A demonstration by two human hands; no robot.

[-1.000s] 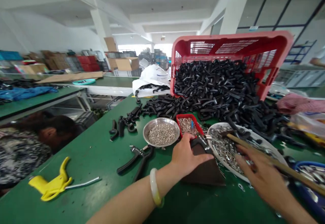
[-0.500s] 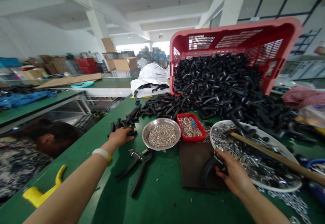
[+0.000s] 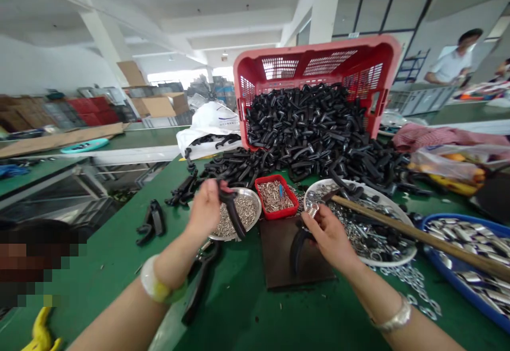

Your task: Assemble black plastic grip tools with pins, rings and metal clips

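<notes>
My left hand (image 3: 205, 210) is raised beside the metal bowl (image 3: 258, 218) of small silvery parts, its fingers closed on a black plastic handle (image 3: 235, 218) that hangs over the bowl. In my right hand (image 3: 330, 234) is a curved black handle (image 3: 297, 250) with a shiny metal piece (image 3: 313, 211) at its upper end. That handle sits above a dark square plate (image 3: 279, 274). Black-handled pliers (image 3: 197, 292) lie below my left hand. Two loose black handles (image 3: 153, 222) rest to its left.
A red basket (image 3: 311, 48) spills a heap of black handles (image 3: 306, 122). A red tray (image 3: 279, 214) of pins, a white basin (image 3: 406, 258) with a hammer (image 3: 382, 219) across it, and a blue basin (image 3: 450, 282) stand around. A co-worker (image 3: 452, 64) is behind at right.
My left hand has lifted off the table with a black handle and moved right to the bowl. My right hand has turned its handle, keeping hold. The view has swung right.
</notes>
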